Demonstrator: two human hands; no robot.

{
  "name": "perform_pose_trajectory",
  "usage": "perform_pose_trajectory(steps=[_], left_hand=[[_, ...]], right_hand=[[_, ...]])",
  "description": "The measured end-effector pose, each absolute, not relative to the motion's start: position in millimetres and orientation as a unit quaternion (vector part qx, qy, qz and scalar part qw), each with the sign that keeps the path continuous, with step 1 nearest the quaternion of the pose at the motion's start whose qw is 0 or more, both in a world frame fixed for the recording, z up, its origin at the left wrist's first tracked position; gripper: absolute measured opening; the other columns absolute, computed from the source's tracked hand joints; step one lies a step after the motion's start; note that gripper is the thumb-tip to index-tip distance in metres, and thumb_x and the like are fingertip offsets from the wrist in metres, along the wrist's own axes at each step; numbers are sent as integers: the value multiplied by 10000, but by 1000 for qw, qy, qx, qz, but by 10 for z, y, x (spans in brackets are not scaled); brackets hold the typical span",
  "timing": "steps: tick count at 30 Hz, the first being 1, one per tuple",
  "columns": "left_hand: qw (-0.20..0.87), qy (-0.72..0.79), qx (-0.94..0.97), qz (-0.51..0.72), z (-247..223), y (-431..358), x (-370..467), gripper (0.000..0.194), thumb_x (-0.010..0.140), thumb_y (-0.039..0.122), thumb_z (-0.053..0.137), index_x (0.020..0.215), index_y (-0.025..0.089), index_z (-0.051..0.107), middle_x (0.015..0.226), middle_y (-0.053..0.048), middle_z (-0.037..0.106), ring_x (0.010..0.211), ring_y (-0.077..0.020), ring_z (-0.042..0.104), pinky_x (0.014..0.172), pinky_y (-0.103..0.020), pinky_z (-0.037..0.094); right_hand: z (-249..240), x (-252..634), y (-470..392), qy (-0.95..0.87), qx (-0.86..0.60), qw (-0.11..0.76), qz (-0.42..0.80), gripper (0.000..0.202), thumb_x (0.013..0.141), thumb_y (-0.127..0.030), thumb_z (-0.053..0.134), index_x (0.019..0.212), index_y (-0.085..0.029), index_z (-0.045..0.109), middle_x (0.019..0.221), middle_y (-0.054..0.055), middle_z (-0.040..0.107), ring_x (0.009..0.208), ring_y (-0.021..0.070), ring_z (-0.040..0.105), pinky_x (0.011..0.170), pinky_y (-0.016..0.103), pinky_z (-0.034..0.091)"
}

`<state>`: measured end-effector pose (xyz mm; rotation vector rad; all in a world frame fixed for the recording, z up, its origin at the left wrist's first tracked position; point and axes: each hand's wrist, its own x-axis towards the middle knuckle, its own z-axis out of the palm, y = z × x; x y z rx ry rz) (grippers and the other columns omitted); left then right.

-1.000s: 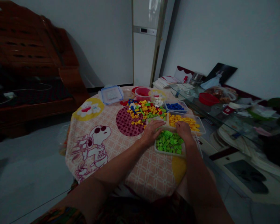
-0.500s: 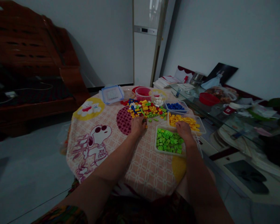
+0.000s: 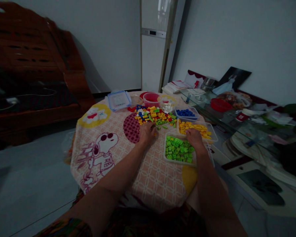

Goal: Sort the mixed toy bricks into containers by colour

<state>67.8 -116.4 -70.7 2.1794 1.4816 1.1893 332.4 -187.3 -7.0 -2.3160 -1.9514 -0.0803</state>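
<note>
"Green bricks [image 3: 179, 149], nearest of all: which way do they point?"
"Every way. They lie jumbled in a clear box [image 3: 172, 161] longer from left to right than front to back."
"Where are the hands from there?"
"The right hand [image 3: 194, 136] is over the far right part of that box, just beside the yellow bricks [image 3: 187, 126], fingers curled in; I can't tell what, if anything, it holds. The left hand [image 3: 146, 133] is farther left, at the near edge of the mixed heap [image 3: 154, 115], fingers bent and partly closed; I can't tell its grip either."
"And the heap?"
"Its long axis slants from far left to near right, pieces facing all ways. Blue bricks [image 3: 185, 113] lie to its right, and a red tub [image 3: 151, 98] stands behind."
</note>
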Motion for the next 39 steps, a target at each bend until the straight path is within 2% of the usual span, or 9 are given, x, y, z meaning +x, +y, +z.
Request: perform_pose_trajectory(steps=[7, 13, 17, 21, 27, 30, 33, 36, 39], left_hand=[[194, 355, 777, 482, -634, -1544, 958, 296, 951, 236, 575, 1194, 204, 741, 1173, -96, 762, 1121, -237, 678, 1034, -420, 532], [248, 267, 831, 421, -586, -1726, 1109, 261, 971, 259, 551, 1090, 214, 779, 1120, -105, 773, 1125, -248, 687, 1069, -457, 519], [232, 280, 819, 443, -632, -1699, 1104, 261, 970, 253, 551, 1096, 211, 775, 1196, -119, 756, 1163, -251, 676, 1059, -469, 529], [215, 297, 814, 450, -679, -1671, 1108, 291, 988, 196, 489, 1108, 199, 755, 1179, -111, 759, 1155, -224, 680, 1053, -433, 538], [156, 381, 805, 427, -671, -1577, 1060, 354, 985, 198, 486, 1262, 165, 703, 1285, -142, 723, 1237, -244, 636, 1117, -437, 490], [116, 451, 796, 387, -681, -1482, 1000, 407, 957, 166, 502, 1325, 166, 675, 1390, -165, 669, 1305, -275, 596, 1174, -492, 425], [85, 491, 810, 309, -701, -1427, 971, 427, 939, 153, 524, 1336, 214, 669, 1477, -146, 614, 1397, -309, 526, 1243, -567, 306], [69, 492, 829, 256, -695, -1435, 984, 388, 967, 166, 493, 1302, 229, 678, 1435, -127, 639, 1386, -305, 531, 1263, -578, 249], [62, 496, 832, 241, -670, -1459, 999, 343, 981, 176, 473, 1237, 208, 699, 1333, -129, 676, 1274, -289, 593, 1252, -557, 268]], right_hand=[[-92, 3330, -1866, -636, -769, 53, -20, 413, 1020, -192, 386, 983, -133, 793, 1053, 141, 774, 939, 214, 656, 771, 291, 389], [-92, 3322, -1869, -636, -770, 53, -29, 426, 1030, -215, 377, 1001, -127, 792, 1055, 153, 778, 952, 224, 663, 784, 296, 401], [-82, 3331, -1866, -642, -765, 49, -24, 417, 1019, -211, 387, 991, -131, 795, 1061, 150, 778, 927, 220, 660, 785, 297, 404], [-77, 3341, -1869, -646, -762, 50, -22, 416, 1012, -207, 389, 989, -139, 799, 1041, 141, 774, 910, 217, 656, 784, 296, 407], [-87, 3335, -1872, -640, -767, 45, -27, 425, 1022, -206, 380, 1014, -125, 797, 1062, 148, 773, 927, 210, 658, 786, 288, 399], [-98, 3338, -1873, -641, -766, 47, -35, 424, 1029, -219, 381, 1014, -119, 793, 1062, 148, 777, 929, 209, 655, 778, 286, 392], [-101, 3337, -1877, -642, -764, 52, -39, 416, 1024, -223, 391, 998, -127, 794, 1055, 148, 779, 923, 214, 654, 780, 288, 394], [-92, 3327, -1883, -640, -766, 48, -36, 414, 1026, -216, 388, 1016, -125, 792, 1072, 152, 776, 933, 217, 660, 789, 288, 400], [-81, 3317, -1886, -638, -768, 47, -33, 419, 1026, -207, 382, 1028, -116, 791, 1085, 162, 771, 945, 225, 664, 796, 296, 405]])
